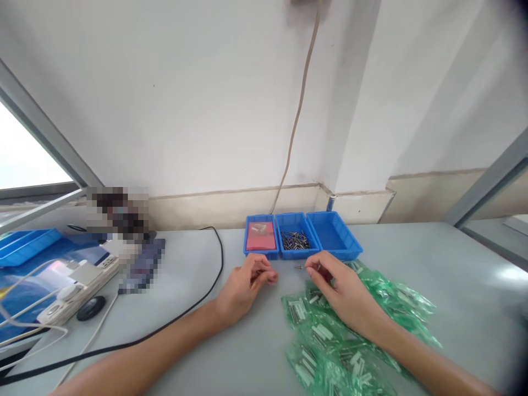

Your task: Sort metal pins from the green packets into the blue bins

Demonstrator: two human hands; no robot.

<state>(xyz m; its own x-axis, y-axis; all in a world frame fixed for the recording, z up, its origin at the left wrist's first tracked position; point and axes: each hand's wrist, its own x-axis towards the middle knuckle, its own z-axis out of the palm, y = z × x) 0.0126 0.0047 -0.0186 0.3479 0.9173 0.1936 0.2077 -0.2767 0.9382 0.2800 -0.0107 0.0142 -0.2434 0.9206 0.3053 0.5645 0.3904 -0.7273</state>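
My right hand (336,280) pinches one end of a small metal screw (300,267) between thumb and fingertips, just in front of the blue bins. The screw points left, toward my other hand. My left hand (249,280) is closed, thumb against curled fingers; whatever is in it, if anything, is hidden. Many similar screws (295,240) lie in the middle blue bin (314,245). Green plastic bags (325,335) holding white pieces and metal screws are piled beneath and around my right forearm.
The left blue bin (246,236) holds a red sheet (260,242) with a small clear packet on it. To its right stands another blue bin (336,234). A black cable (185,312) crosses the table, with a power strip (78,291) and black mouse (91,308) at left.
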